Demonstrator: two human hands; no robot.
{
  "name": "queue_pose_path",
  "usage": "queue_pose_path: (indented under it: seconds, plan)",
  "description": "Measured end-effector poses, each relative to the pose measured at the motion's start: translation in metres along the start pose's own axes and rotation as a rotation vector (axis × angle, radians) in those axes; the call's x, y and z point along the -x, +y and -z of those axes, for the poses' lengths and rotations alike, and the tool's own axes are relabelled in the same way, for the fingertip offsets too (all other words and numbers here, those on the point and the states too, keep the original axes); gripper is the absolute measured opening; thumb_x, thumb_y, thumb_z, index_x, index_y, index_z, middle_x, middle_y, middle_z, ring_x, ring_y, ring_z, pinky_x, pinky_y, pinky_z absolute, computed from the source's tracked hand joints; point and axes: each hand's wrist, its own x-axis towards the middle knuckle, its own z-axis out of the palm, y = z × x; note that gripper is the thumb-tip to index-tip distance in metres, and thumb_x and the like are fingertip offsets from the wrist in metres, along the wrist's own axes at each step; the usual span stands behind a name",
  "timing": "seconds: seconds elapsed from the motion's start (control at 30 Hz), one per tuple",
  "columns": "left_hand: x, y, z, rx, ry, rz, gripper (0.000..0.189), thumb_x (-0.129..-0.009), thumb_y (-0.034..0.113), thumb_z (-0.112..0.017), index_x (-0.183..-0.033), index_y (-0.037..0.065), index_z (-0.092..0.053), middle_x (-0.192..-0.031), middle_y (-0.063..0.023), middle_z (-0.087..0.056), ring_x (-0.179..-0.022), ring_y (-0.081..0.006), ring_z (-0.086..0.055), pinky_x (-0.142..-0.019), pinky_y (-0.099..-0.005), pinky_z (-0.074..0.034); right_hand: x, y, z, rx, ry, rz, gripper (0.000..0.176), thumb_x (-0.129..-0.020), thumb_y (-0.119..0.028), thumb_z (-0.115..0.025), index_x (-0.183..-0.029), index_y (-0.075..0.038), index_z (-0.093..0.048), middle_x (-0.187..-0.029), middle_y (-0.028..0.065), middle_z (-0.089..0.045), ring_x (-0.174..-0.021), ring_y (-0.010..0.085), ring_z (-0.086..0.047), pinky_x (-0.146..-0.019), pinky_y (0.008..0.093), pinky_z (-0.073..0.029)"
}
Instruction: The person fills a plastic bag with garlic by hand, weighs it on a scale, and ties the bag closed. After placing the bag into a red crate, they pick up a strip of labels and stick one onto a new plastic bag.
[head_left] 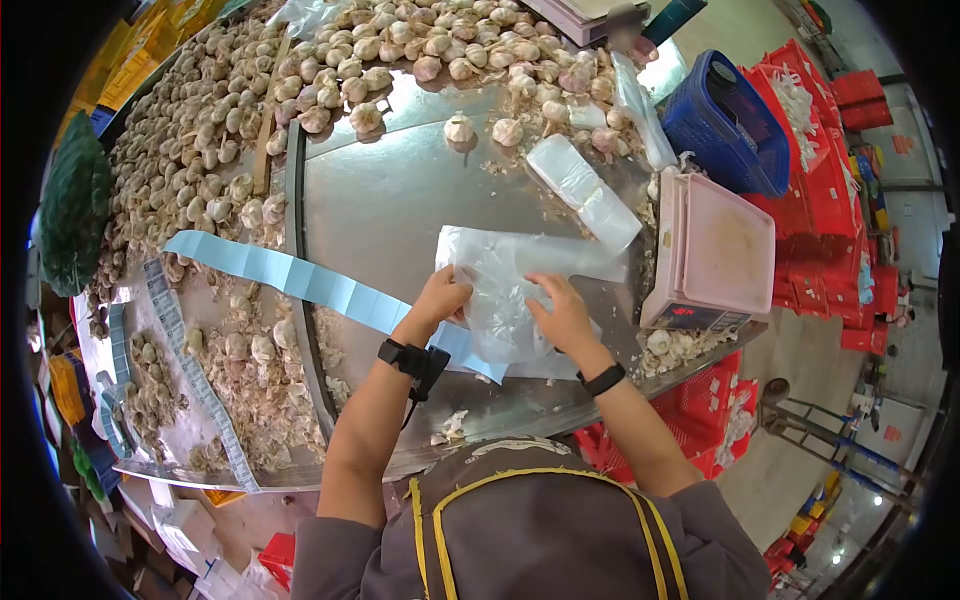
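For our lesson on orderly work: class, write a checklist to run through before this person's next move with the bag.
1. Left hand and right hand both on bag: ok.
2. Bag lying on table: ok.
3. Bag mouth open: cannot tell.
4. Garlic on table: ok.
5. Label strip apart from bag: not ok, they meet by the left wrist.

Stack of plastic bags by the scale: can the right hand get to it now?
Probably yes: the right hand rests on the clear bag, and only that bag and bare tabletop lie between it and the stack; the scale stands aside.
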Motion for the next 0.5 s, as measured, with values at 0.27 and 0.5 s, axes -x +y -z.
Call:
queue_pose_path:
  seconds: [0.27, 0.5]
  plan:
    - [0.048, 0.026, -0.031, -0.608, 0.481, -0.200, 0.067, -0.076, 0.032, -0.067, -0.132, 0.003, -0.044, -0.081, -0.0129, -0.065, -0.073, -0.0285, -0.064, -0.067, -0.0391, -0.050, 0.017, -0.002, -0.032, 0.383, 0.079, 0.008, 0.040, -0.071, -0.015, -0.072, -0.110, -0.013, -0.061, -0.106, 0.0059, -0.058, -0.099, 0.0235, -0.058, -0.081, 0.0358, -0.049]
    - [0.016, -0.013, -0.014, -0.746, 0.210, -0.361, 0.063, -0.076, 0.010, -0.057, -0.136, 0.007, -0.038, -0.084, -0.0193, -0.064, -0.080, -0.0404, -0.061, -0.072, -0.0474, -0.049, 0.023, -0.021, -0.018, 0.146, -0.206, -0.205, 0.039, -0.073, -0.014, -0.071, -0.111, -0.013, -0.060, -0.102, 0.0047, -0.058, -0.082, 0.0210, -0.062, -0.070, 0.0337, -0.050]
